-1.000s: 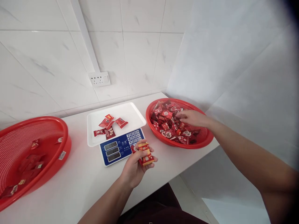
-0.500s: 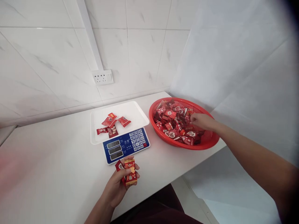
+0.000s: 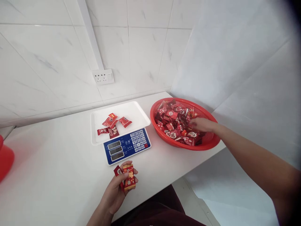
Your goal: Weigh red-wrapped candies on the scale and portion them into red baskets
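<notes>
My left hand (image 3: 117, 185) is closed around a few wrapped candies in front of the scale. A red candy with gold ends (image 3: 129, 177) lies under my thumb, and a darker red candy (image 3: 118, 171) sticks out beside it. My right hand (image 3: 202, 125) reaches over the rim into a red plastic basket (image 3: 162, 138), its fingers blurred among the heaped candies (image 3: 172, 124). Whether those fingers grip a candy is not clear. Several red wrapped candies (image 3: 110, 122) rest on the white pan (image 3: 131, 111) of a digital scale (image 3: 128, 146).
The basket and scale stand on a white table (image 3: 58, 169) against a tiled wall. A wall socket (image 3: 103, 77) sits above the scale. At the far left edge, part of a red object (image 3: 5, 158) shows. The table's front edge runs close to my lap.
My right hand has moved slightly left and deeper into the candies. My left hand has shifted a little left and down, still holding its candies. A red object at the left edge shows more sharply.
</notes>
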`<move>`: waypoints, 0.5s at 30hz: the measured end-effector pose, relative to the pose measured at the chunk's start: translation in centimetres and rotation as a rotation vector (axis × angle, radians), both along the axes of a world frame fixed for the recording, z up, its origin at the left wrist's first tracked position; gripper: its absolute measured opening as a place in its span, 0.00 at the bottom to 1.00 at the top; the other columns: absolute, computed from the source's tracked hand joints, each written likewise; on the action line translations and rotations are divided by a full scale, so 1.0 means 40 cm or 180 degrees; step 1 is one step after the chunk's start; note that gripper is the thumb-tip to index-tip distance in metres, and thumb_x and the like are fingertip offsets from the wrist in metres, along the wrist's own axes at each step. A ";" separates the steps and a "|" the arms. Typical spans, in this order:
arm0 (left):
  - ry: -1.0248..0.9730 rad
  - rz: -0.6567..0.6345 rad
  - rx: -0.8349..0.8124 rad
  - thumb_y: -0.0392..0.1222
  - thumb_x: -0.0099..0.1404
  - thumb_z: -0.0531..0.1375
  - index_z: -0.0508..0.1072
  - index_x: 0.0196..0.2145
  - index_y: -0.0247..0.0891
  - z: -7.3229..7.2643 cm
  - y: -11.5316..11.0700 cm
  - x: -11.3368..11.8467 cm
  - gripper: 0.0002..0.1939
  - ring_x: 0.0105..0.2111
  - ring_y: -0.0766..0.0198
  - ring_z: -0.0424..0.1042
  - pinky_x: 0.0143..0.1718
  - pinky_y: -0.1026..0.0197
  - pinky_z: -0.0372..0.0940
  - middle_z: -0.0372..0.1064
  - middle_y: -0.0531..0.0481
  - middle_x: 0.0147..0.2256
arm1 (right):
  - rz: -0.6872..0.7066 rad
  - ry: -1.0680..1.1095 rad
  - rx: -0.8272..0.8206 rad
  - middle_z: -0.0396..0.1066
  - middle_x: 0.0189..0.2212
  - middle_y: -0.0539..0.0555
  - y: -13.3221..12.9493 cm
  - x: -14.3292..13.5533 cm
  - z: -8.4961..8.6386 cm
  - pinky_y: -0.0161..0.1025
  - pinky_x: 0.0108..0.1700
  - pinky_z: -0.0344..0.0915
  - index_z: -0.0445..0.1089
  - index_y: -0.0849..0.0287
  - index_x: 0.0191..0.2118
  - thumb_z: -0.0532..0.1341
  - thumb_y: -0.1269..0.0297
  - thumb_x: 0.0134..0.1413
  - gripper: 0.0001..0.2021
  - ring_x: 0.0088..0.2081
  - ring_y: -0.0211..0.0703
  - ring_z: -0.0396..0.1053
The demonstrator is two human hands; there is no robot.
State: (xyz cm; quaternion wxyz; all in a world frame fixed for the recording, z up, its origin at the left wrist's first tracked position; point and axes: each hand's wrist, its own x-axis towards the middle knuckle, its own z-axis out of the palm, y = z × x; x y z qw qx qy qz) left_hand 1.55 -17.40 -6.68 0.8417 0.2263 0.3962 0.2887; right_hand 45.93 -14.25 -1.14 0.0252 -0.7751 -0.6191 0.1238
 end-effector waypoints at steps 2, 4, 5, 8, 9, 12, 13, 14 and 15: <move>-0.0010 -0.0011 0.0000 0.38 0.56 0.62 0.58 0.55 0.41 -0.004 0.000 -0.001 0.30 0.31 0.61 0.72 0.30 0.62 0.64 0.70 0.45 0.37 | -0.0068 0.0069 0.0003 0.72 0.30 0.56 -0.015 -0.011 0.036 0.37 0.31 0.62 0.67 0.59 0.28 0.55 0.69 0.46 0.04 0.31 0.46 0.69; -0.0032 -0.0055 0.0014 0.38 0.57 0.61 0.58 0.56 0.41 -0.004 0.002 0.001 0.30 0.30 0.61 0.72 0.30 0.62 0.64 0.70 0.45 0.37 | -0.0059 0.0203 -0.0023 0.72 0.33 0.54 -0.030 -0.038 0.064 0.35 0.30 0.62 0.67 0.57 0.34 0.54 0.68 0.48 0.07 0.32 0.44 0.69; -0.0048 -0.0075 0.0028 0.38 0.57 0.61 0.57 0.56 0.41 -0.004 0.003 0.003 0.30 0.31 0.61 0.72 0.30 0.62 0.64 0.70 0.45 0.36 | -0.0011 0.0302 -0.0095 0.73 0.34 0.52 -0.036 -0.058 0.073 0.34 0.29 0.62 0.66 0.56 0.37 0.54 0.67 0.48 0.09 0.31 0.43 0.69; -0.0113 -0.0121 0.0075 0.38 0.57 0.61 0.57 0.56 0.42 0.000 0.003 0.010 0.30 0.30 0.61 0.72 0.30 0.62 0.64 0.70 0.46 0.36 | 0.0163 0.0507 -0.0340 0.73 0.34 0.50 -0.045 -0.122 0.077 0.34 0.28 0.62 0.68 0.53 0.40 0.60 0.65 0.45 0.13 0.30 0.43 0.70; -0.0136 -0.0128 0.0089 0.38 0.57 0.61 0.57 0.56 0.42 0.001 0.002 0.011 0.30 0.31 0.61 0.72 0.30 0.63 0.63 0.70 0.46 0.36 | 0.0223 0.0511 -0.0345 0.73 0.33 0.51 -0.045 -0.139 0.073 0.34 0.30 0.62 0.69 0.53 0.38 0.60 0.65 0.45 0.11 0.31 0.43 0.70; -0.0213 -0.0148 0.0138 0.37 0.58 0.59 0.58 0.55 0.41 -0.002 -0.003 0.006 0.28 0.31 0.61 0.72 0.30 0.63 0.63 0.71 0.45 0.36 | 0.0373 0.0397 -0.0156 0.73 0.30 0.53 -0.042 -0.157 0.062 0.36 0.32 0.61 0.70 0.56 0.28 0.58 0.66 0.50 0.05 0.31 0.42 0.70; -0.0232 -0.0146 0.0151 0.36 0.58 0.59 0.58 0.55 0.41 -0.004 -0.004 0.002 0.27 0.31 0.61 0.73 0.31 0.63 0.63 0.71 0.45 0.36 | 0.0416 0.0370 -0.0080 0.73 0.29 0.54 -0.040 -0.150 0.060 0.36 0.32 0.61 0.70 0.57 0.25 0.57 0.66 0.51 0.08 0.30 0.42 0.70; -0.0242 -0.0134 0.0155 0.36 0.58 0.59 0.59 0.54 0.40 -0.007 -0.006 -0.003 0.26 0.31 0.61 0.73 0.31 0.63 0.64 0.71 0.45 0.36 | 0.0445 0.0345 -0.0017 0.73 0.28 0.54 -0.038 -0.139 0.058 0.37 0.32 0.60 0.71 0.57 0.24 0.58 0.66 0.51 0.08 0.29 0.42 0.69; -0.0244 -0.0107 0.0152 0.36 0.58 0.59 0.60 0.53 0.40 -0.011 -0.007 -0.009 0.25 0.31 0.62 0.73 0.31 0.62 0.64 0.71 0.45 0.36 | 0.0454 0.0335 0.0122 0.73 0.27 0.54 -0.035 -0.124 0.058 0.37 0.33 0.60 0.72 0.57 0.23 0.60 0.66 0.49 0.07 0.30 0.41 0.70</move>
